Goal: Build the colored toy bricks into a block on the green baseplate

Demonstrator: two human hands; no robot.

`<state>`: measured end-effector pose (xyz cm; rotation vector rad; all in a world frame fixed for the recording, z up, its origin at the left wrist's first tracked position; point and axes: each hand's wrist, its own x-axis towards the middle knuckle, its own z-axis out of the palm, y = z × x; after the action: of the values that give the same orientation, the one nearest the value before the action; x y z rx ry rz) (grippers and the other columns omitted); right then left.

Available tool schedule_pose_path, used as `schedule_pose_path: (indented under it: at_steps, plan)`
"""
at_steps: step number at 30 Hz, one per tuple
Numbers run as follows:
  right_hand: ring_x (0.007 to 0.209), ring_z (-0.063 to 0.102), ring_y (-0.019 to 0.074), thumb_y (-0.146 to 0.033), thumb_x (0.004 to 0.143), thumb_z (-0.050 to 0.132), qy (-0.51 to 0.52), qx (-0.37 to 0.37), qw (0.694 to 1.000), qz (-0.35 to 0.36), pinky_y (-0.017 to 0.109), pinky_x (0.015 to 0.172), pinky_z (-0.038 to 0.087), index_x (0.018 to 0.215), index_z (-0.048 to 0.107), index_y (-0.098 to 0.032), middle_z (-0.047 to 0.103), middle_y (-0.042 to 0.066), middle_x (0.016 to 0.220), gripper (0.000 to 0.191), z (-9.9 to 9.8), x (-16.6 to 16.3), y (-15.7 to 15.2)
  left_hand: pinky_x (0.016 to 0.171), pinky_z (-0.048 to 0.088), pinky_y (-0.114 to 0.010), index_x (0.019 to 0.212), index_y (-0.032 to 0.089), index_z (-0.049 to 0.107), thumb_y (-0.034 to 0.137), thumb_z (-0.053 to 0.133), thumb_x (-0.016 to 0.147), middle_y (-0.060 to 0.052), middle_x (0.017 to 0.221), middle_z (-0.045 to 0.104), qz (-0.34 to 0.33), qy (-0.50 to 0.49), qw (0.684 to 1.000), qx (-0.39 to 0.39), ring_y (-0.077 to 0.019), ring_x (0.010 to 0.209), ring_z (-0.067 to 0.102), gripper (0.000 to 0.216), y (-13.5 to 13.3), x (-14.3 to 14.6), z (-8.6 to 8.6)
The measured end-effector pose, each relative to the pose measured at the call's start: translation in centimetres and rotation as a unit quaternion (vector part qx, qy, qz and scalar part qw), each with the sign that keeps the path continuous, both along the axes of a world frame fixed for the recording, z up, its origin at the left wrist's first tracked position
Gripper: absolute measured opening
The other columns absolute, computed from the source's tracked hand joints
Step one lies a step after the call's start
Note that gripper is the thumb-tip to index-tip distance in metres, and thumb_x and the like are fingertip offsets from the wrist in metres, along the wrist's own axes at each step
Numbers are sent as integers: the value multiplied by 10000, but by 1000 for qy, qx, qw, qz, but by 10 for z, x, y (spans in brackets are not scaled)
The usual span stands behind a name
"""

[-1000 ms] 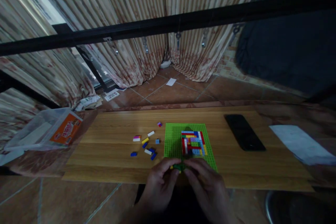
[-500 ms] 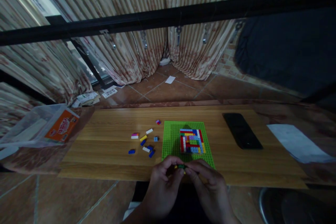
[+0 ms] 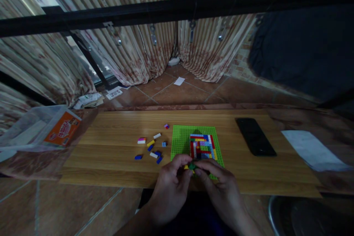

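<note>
Two hands pinch little green and yellow bricks [image 3: 191, 166] over the near edge of a green board.
In the head view, the left hand [image 3: 172, 188] and the right hand [image 3: 221, 190] have their thumbs and pointing fingers close together, holding the bricks between them. The fingers hide a lot, so I can't tell how the bricks fit together. Just past the hands, a colorful brick square [image 3: 203, 143] sits on the green board [image 3: 181, 134]. Loose bricks [image 3: 151, 143] lie left of the board on the wooden table [image 3: 110, 136], and a black phone [image 3: 256, 136] lies to the right.
</note>
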<state>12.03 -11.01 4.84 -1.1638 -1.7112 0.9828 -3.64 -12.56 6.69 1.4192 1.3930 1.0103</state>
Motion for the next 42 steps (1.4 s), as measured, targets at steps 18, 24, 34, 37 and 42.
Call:
schedule_pose_path:
  at_steps: [18, 24, 34, 37, 42]
  plan:
    - [848, 658, 156, -202, 912, 591, -49, 128, 990, -38, 264, 718, 544, 1042, 693, -283, 692, 19, 928, 184, -6, 4, 3, 672, 492, -212, 944, 205, 648, 277, 570, 843, -3, 855, 665, 47, -103, 988, -102, -113, 735, 605, 147, -1, 3, -4]
    - [899, 655, 193, -328, 862, 649, -45, 96, 989, -104, 336, 799, 531, 921, 755, -285, 681, 33, 951, 128, -8, 17, 48, 602, 439, -211, 1111, 206, 633, 261, 518, 843, -5, 832, 647, 78, -55, 993, -76, -104, 660, 548, 296, 20, -6, -18]
    - [985, 587, 225, -340, 840, 644, -123, 79, 988, -59, 411, 884, 480, 868, 767, -292, 638, 50, 1011, 135, -19, 8, 85, 543, 388, -217, 1285, 217, 587, 251, 483, 846, 6, 755, 650, 29, 42, 997, -61, -96, 542, 484, 453, 49, -5, -36]
    - [967, 584, 227, -326, 847, 629, -147, 87, 984, -44, 418, 872, 479, 870, 768, -286, 642, 52, 997, 147, -18, 8, 85, 519, 365, -211, 1291, 217, 584, 270, 472, 859, 17, 703, 631, 17, 56, 997, -54, -95, 518, 459, 450, 50, -4, -41]
    - [947, 587, 230, -325, 849, 624, -179, 97, 978, -40, 433, 866, 474, 866, 770, -285, 651, 50, 970, 153, -16, 8, 89, 536, 389, -215, 1288, 233, 589, 239, 446, 852, 17, 726, 649, 11, 82, 996, -44, -103, 533, 495, 459, 49, -2, -40]
